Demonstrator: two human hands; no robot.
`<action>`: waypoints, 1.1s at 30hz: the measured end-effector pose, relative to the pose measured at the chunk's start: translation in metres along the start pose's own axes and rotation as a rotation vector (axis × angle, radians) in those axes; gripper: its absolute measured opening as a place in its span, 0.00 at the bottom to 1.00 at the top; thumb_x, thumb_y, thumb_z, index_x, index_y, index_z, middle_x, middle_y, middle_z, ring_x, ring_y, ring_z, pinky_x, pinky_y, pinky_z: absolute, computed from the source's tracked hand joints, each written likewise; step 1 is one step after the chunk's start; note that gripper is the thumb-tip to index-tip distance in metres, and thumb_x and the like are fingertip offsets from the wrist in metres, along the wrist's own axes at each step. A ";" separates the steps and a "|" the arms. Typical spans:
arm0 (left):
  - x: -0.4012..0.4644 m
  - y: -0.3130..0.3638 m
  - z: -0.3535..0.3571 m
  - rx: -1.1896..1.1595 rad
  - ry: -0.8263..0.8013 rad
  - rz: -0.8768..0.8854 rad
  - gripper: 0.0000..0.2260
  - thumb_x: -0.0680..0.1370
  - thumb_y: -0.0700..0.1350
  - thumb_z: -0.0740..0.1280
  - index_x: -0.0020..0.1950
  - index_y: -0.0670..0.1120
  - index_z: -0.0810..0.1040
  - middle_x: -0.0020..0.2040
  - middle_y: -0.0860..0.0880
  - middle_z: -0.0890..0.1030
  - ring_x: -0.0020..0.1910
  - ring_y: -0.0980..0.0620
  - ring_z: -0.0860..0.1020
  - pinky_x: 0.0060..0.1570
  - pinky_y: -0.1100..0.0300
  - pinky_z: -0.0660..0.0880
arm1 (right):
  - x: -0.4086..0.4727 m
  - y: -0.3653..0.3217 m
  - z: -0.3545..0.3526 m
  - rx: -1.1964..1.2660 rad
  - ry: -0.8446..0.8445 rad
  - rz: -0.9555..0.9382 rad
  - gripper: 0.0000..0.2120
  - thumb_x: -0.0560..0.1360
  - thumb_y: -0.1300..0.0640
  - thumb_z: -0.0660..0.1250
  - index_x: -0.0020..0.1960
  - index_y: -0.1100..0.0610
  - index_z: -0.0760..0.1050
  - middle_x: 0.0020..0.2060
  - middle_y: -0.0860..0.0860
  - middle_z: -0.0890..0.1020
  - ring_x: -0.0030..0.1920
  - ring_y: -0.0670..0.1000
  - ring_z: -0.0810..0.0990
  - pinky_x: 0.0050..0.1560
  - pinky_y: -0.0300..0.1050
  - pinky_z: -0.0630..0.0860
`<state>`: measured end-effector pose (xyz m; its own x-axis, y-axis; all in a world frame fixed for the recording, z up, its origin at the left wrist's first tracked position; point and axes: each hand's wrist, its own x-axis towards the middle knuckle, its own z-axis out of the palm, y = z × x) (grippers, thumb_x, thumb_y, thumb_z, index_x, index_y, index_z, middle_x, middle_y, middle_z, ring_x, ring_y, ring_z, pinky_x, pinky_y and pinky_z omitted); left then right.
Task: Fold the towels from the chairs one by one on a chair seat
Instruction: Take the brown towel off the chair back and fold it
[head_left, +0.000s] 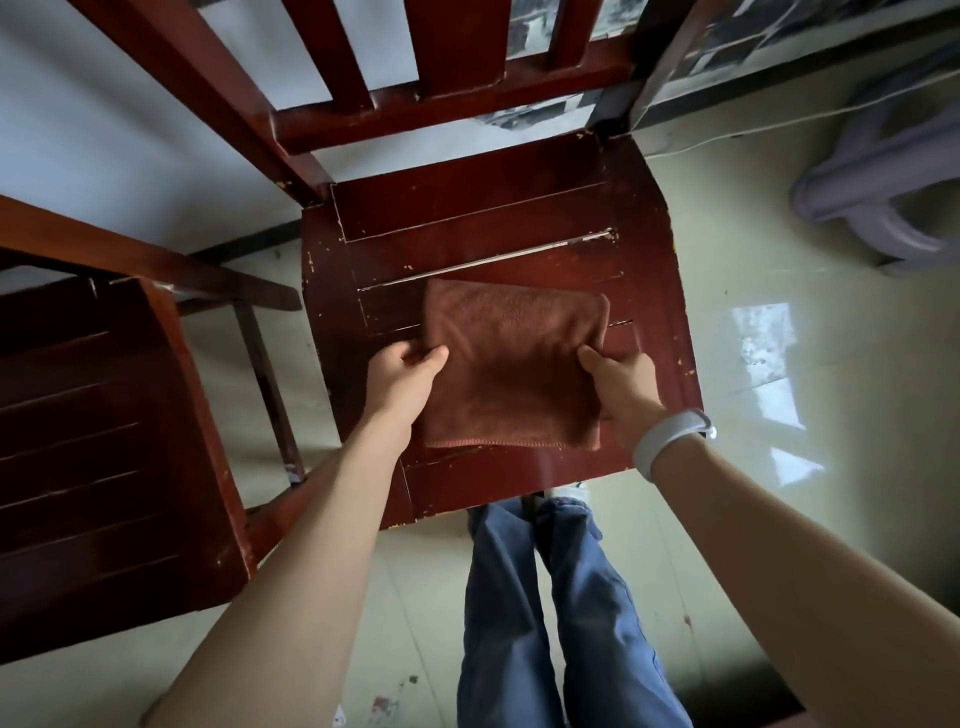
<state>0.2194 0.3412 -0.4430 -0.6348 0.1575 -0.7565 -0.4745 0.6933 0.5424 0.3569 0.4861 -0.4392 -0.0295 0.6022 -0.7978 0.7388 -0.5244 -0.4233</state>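
Observation:
A brown towel (511, 364) lies folded into a rough square on the seat of the dark red wooden chair (467, 228) in front of me. My left hand (402, 376) pinches the towel's left edge, thumb on top. At the right edge, my right hand (621, 379) grips the cloth the same way; a white band sits on that wrist. The towel's near hem rests flat on the seat.
A second red wooden chair (104, 441) stands close on the left, its seat bare. A pale purple plastic stool (883, 197) is at the far right on the tiled floor. A white cord (779, 124) runs along the floor behind. My legs in jeans are below the seat's front edge.

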 end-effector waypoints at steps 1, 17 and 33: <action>-0.001 0.002 -0.001 -0.025 -0.021 -0.001 0.10 0.75 0.44 0.68 0.54 0.43 0.79 0.47 0.48 0.82 0.42 0.54 0.79 0.41 0.63 0.74 | -0.001 -0.001 -0.002 0.043 -0.041 0.001 0.11 0.73 0.57 0.67 0.32 0.56 0.73 0.30 0.50 0.75 0.32 0.50 0.74 0.37 0.44 0.74; -0.165 0.076 0.003 0.220 -0.005 0.345 0.21 0.77 0.49 0.64 0.66 0.40 0.69 0.64 0.42 0.74 0.60 0.50 0.72 0.59 0.60 0.67 | -0.105 -0.001 -0.134 0.334 -0.165 -0.172 0.05 0.78 0.57 0.60 0.50 0.52 0.74 0.44 0.53 0.79 0.43 0.50 0.77 0.44 0.46 0.73; -0.408 0.186 0.301 0.305 -0.406 0.608 0.05 0.75 0.43 0.66 0.50 0.47 0.78 0.45 0.50 0.81 0.43 0.54 0.78 0.47 0.60 0.73 | -0.143 0.107 -0.503 0.590 0.342 -0.297 0.06 0.77 0.61 0.61 0.52 0.55 0.73 0.41 0.49 0.79 0.40 0.45 0.76 0.36 0.28 0.72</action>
<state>0.5739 0.6174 -0.1431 -0.4291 0.7738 -0.4659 0.1091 0.5564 0.8237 0.7784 0.6468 -0.1544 0.1110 0.8724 -0.4760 0.2449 -0.4882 -0.8377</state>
